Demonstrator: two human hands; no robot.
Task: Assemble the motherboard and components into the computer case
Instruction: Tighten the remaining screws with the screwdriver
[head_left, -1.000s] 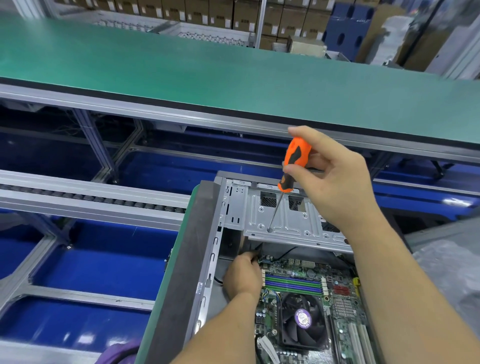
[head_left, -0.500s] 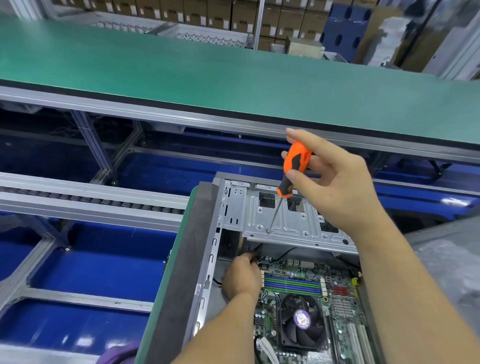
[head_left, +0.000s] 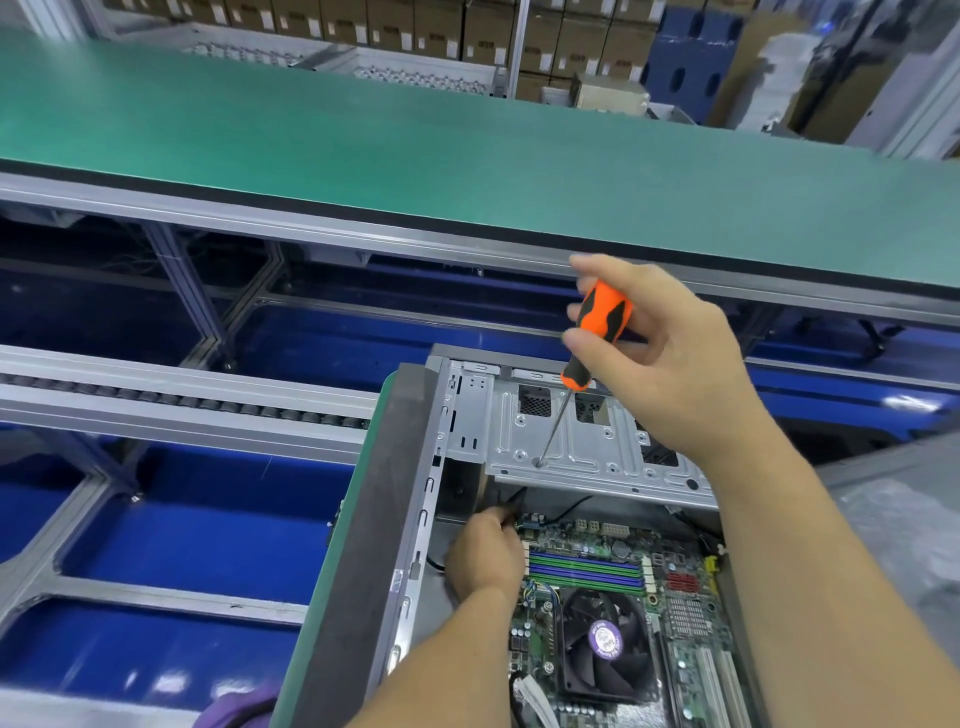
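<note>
An open grey computer case (head_left: 415, 519) lies in front of me with a green motherboard (head_left: 587, 571) and its black CPU fan (head_left: 605, 644) inside. My right hand (head_left: 670, 364) grips an orange and black screwdriver (head_left: 597, 327) by the handle. Its tip stands on a hole in the silver drive bracket (head_left: 587, 452) at the case's far end. My left hand (head_left: 485, 553) reaches under that bracket beside the memory slots, its fingers curled around something dark that I cannot make out.
A long green conveyor belt (head_left: 363, 145) runs across the far side. A roller rail (head_left: 182, 400) and blue floor panels (head_left: 197, 519) lie to the left. Cardboard boxes (head_left: 405, 26) are stacked at the back. A purple object (head_left: 234, 706) sits at the bottom edge.
The right hand has shifted slightly on the screwdriver handle while the tip stays on the same bracket hole. The left hand stays under the bracket.
</note>
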